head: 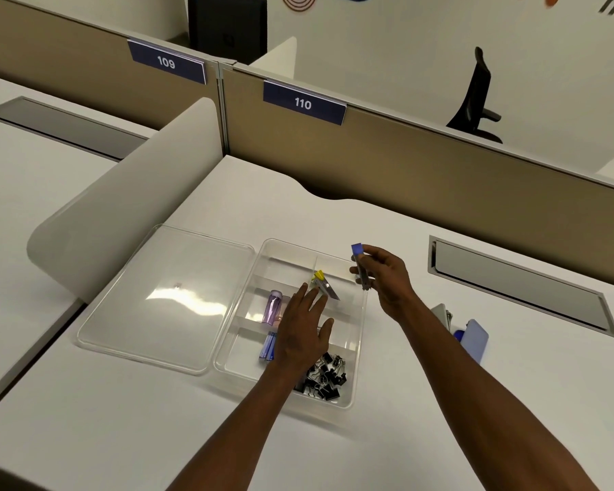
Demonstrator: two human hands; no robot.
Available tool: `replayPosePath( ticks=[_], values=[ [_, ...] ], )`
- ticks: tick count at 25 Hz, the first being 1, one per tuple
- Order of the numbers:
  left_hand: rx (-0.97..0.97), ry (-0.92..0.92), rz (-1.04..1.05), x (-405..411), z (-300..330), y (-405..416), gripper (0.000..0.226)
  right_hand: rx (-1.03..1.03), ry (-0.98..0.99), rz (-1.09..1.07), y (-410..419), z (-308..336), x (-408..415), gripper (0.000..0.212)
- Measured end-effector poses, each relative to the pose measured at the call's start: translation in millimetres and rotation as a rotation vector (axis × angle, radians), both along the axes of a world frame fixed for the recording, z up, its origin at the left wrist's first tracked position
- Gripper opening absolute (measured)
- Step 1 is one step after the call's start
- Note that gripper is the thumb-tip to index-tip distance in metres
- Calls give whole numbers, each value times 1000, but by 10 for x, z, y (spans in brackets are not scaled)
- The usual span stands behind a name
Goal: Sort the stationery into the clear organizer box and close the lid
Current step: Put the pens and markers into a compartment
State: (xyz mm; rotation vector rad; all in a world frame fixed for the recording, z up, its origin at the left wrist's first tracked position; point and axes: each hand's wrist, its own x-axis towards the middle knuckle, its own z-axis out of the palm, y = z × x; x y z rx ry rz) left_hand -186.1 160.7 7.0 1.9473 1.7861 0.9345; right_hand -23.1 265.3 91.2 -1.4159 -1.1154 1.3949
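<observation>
Navy desk signs (pixel 303 102), "109" and "110"

Just one head cam, looking forward and down from above at the desk (pixel 387 242), pretty close, with partitions (pixel 440 171) further back.

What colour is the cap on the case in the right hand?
Blue cap, on the case in the right hand; head view.

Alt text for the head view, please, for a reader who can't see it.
The right hand pinches a blue-capped item above a clear organizer box, while the open left hand reaches over its compartments. The box holds black binder clips and a purple tube; its lid lies open on the white desk.
</observation>
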Motion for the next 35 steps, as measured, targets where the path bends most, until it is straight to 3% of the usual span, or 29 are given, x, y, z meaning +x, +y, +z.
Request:
replayPosePath(
  ticks=[7,20,28,35],
  values=[
    [-21,22,-1,-3,37,-3,52,-207,-32,46,-40,-49,-218,30],
    [-31,-7,3,7,68,-9,51,45,-510,133,20,-348,-406,29],
    [-40,15,-3,1,43,-1,52,-28,-622,140,104,-505,-485,24],
    [-32,20,-6,4,33,7,51,-21,-758,278,123,-498,-465,37]
  ],
)
